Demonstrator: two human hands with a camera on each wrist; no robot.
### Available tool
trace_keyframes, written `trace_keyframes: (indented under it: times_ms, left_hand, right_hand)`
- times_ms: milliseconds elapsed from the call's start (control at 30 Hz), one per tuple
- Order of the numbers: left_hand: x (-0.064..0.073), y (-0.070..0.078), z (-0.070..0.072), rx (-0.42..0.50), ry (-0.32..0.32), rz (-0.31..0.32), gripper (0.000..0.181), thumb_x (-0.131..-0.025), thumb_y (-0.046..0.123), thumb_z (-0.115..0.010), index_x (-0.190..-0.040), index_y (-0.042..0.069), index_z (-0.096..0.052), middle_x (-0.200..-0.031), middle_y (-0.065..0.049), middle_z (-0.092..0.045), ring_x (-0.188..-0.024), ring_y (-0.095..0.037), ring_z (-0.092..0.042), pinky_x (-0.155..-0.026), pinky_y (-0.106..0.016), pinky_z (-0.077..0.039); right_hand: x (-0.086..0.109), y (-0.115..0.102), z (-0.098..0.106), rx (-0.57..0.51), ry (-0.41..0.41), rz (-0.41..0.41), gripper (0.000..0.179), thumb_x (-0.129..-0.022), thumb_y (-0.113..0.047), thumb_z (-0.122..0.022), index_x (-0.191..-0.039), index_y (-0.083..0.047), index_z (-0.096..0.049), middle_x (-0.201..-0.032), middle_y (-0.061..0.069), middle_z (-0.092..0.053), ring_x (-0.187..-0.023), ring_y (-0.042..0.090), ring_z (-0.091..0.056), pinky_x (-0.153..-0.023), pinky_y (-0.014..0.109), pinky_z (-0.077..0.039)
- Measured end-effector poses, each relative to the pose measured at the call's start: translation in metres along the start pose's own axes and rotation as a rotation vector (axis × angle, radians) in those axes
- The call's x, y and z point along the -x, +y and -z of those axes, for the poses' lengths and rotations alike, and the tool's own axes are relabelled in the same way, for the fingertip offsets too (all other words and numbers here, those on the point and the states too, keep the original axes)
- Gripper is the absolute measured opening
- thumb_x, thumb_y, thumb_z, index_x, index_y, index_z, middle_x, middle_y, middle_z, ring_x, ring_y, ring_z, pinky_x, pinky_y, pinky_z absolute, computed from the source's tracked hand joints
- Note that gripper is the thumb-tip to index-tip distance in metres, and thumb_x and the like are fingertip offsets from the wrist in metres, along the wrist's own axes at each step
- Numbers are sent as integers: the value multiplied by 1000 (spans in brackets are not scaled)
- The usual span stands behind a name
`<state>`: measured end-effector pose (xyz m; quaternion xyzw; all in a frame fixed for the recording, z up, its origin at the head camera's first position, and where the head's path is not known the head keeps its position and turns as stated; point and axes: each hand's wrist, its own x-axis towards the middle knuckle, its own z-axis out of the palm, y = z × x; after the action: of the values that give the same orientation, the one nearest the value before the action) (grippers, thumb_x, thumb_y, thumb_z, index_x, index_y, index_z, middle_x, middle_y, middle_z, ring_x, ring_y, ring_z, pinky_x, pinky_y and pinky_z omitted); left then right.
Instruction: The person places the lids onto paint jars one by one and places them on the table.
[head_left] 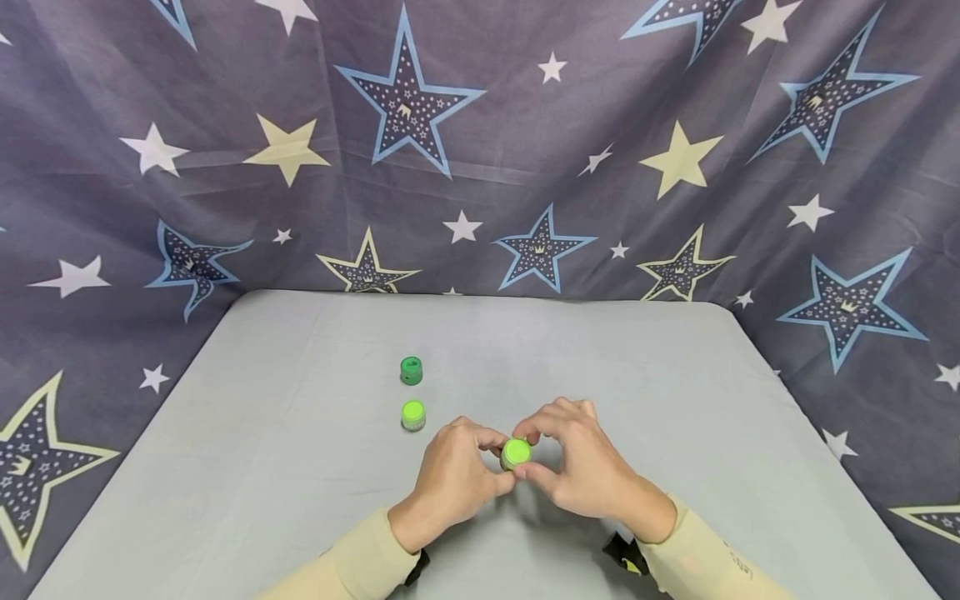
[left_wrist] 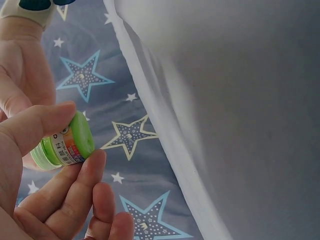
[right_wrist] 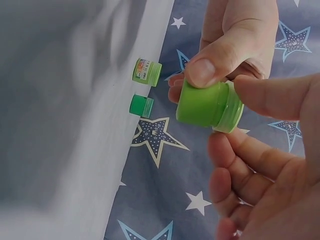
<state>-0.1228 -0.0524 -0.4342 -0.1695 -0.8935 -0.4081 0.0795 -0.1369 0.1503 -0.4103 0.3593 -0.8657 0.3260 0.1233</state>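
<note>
Above the near part of the table, both hands hold a small paint jar (head_left: pixel 516 452) with a light green top. My left hand (head_left: pixel 453 471) pinches its body between thumb and fingers; a printed label shows on the jar (left_wrist: pixel 70 145) in the left wrist view. From the other side my right hand (head_left: pixel 581 462) has its thumb and fingertips on the rim of the lid (right_wrist: pixel 230 107). In the right wrist view the jar lies sideways between the two hands, lid toward the right hand.
Left of the hands a second light green jar (head_left: pixel 413 415) stands on the grey table cover (head_left: pixel 300 433). Behind it stands a dark green jar (head_left: pixel 411 370). A dark star-patterned curtain (head_left: pixel 487 192) hangs along the table's back and sides.
</note>
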Motion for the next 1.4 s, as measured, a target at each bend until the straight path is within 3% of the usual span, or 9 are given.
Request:
trace_keyframes:
  times_ms: [367, 667, 1100, 1233, 1400]
  left_hand:
    - [0, 0, -1, -5, 8, 5, 23, -68, 17, -95, -86, 23, -84, -79, 19, -69, -86, -7, -60, -73, -28, -49]
    - [1, 1, -1, 10, 5, 0, 20, -68, 17, -95, -83, 21, -82, -79, 16, -70, -86, -14, -63, -72, -28, -49]
    - [0, -1, 0, 15, 3, -6, 21, -69, 19, -96, -86, 20, -83, -80, 16, -69, -85, -15, -63, -72, -28, -48]
    - [0, -1, 0, 0, -2, 3, 25, -67, 19, -97, -88, 20, -84, -81, 17, -69, -86, -12, -62, -73, -29, -49]
    - [0, -1, 0, -8, -8, 6, 23, -68, 23, -97, -88, 22, -84, -81, 18, -68, -87, -11, -62, -73, -29, -49]
  right_hand:
    - [1, 0, -5, 76, 62, -32, 38, -72, -39, -94, -85, -24, -62, -81, -19, -51, -78, 4, -46, -78, 34, -28]
    - [2, -1, -8, 109, 80, -45, 45, -72, -47, -92, -81, -18, -58, -75, -9, -54, -73, 7, -44, -76, 34, -27]
    - [2, -1, -7, 118, 89, -45, 48, -71, -53, -91, -83, -20, -58, -76, -12, -52, -73, 7, -42, -75, 33, -27]
    - [3, 0, -5, 82, 78, -6, 45, -71, -47, -93, -94, -20, -65, -87, -15, -57, -82, 8, -49, -79, 35, -29]
    - [3, 1, -2, 9, 30, 40, 42, -72, -24, -94, -107, -19, -72, -103, -14, -68, -98, 9, -57, -87, 39, -31]
